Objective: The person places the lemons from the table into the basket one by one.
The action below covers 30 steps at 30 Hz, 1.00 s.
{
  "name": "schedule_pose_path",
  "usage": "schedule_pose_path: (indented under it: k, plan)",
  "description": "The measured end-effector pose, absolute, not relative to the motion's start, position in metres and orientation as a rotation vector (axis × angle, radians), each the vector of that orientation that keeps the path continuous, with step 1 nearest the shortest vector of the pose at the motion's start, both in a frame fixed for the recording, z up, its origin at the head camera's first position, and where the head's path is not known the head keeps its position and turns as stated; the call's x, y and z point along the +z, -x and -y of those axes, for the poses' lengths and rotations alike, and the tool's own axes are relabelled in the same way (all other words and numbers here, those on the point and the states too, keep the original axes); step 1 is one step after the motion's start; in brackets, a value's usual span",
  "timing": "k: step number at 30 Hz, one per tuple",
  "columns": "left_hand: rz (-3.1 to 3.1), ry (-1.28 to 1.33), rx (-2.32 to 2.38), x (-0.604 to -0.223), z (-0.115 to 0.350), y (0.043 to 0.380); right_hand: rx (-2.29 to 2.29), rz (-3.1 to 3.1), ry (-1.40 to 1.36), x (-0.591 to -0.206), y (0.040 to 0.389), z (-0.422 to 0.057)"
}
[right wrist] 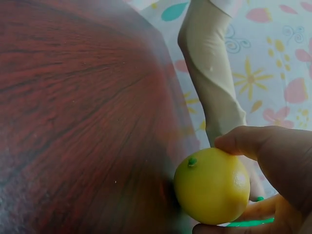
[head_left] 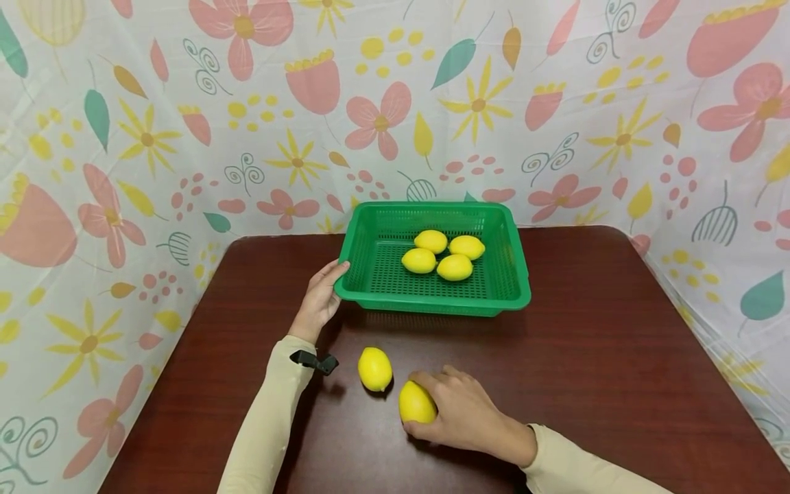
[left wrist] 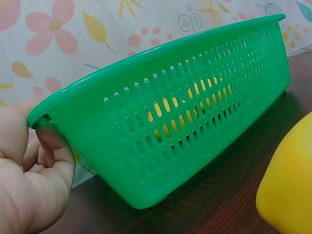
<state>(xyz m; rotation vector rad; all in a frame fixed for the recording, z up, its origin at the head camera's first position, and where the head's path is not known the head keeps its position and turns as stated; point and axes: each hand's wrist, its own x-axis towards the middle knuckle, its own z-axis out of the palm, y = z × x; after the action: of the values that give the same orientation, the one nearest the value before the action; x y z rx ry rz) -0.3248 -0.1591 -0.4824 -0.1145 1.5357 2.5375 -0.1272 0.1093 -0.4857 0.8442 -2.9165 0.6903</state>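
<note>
A green plastic basket (head_left: 432, 304) with slotted sides stands at the back of the table, several lemons (head_left: 455, 267) inside it. My left hand (head_left: 321, 296) grips the basket's left rim near the front corner; in the left wrist view the thumb and curled fingers (left wrist: 54, 141) pinch that rim. My right hand (head_left: 459, 408) holds a lemon (head_left: 417, 403) low over the table, thumb on one side and fingers on the other. In the right wrist view the stem end of this lemon (right wrist: 212, 185) shows. Another lemon (head_left: 374, 369) lies on the table between the two hands.
The dark reddish-brown wooden table (head_left: 592, 357) reaches back to a flower-printed cloth (head_left: 382, 62) that hangs behind it and along both sides. A black strap (head_left: 315, 361) sits on the left sleeve.
</note>
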Motion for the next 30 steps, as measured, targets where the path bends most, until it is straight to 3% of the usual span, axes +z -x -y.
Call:
schedule_pose_path:
  k: [18, 30]
  plan:
    - [-1.532, 0.106, 2.528, -0.481, 0.161, 0.325, 0.892, 2.9, -1.025, -0.438, 0.149, -0.136]
    - [-1.543, 0.098, 2.518, -0.482, 0.16, 0.326, 0.8, 2.908, -1.291, -0.388, 0.186, -0.152]
